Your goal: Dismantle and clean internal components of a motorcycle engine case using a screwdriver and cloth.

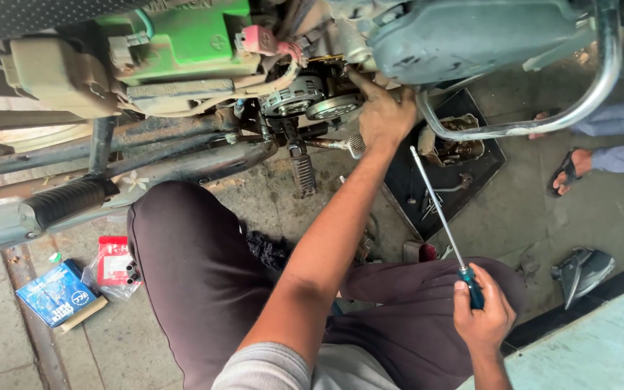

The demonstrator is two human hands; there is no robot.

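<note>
My left hand (384,115) reaches up to the open side of a motorcycle engine. Its index finger is stretched out and touches the casing just right of the exposed clutch assembly (294,96) and a smaller round gear (332,107); I see nothing held in it. Low at the right, over my knee, my right hand (482,314) grips the blue-green handle of a long screwdriver (438,209). Its thin shaft points up and left toward the engine, and the tip is in the air, touching nothing.
A black tray (485,155) with loose parts lies under a chrome guard bar (586,101). A green battery (189,36), a foot peg (63,204) and a ribbed pedal (302,173) surround the engine. A blue box (55,295), a red packet (113,263) and a black plastic piece (583,271) lie on the floor. Another person's sandalled foot (568,172) is at the right.
</note>
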